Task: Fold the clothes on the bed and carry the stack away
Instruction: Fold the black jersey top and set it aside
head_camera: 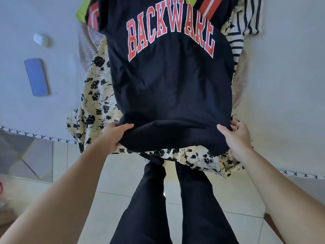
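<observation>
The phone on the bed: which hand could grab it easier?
Probably the left hand. The phone lies on the bed's left side, nearer that hand. The right hand would have to cross the shirt. Both hands grip the shirt's hem now.

The T-shirt (168,88) I grip is navy, almost black, with arched orange-red block letters outlined in white. Under it, my dress (98,95) is cream with a black floral print. Farther off, my striped top (246,20) is white with navy bands; a lime-green garment (82,11) shows at the far left, and a beige ribbed piece (86,48) lies beside it. An orange stripe edged in white (209,6) crosses dark cloth at the top. The bed (52,111) sheet is pale grey-white, its edge trimmed with dark crosses. The phone (36,76) is blue. My trousers (149,199) are black; the floor (105,182) tiles are off-white.
</observation>
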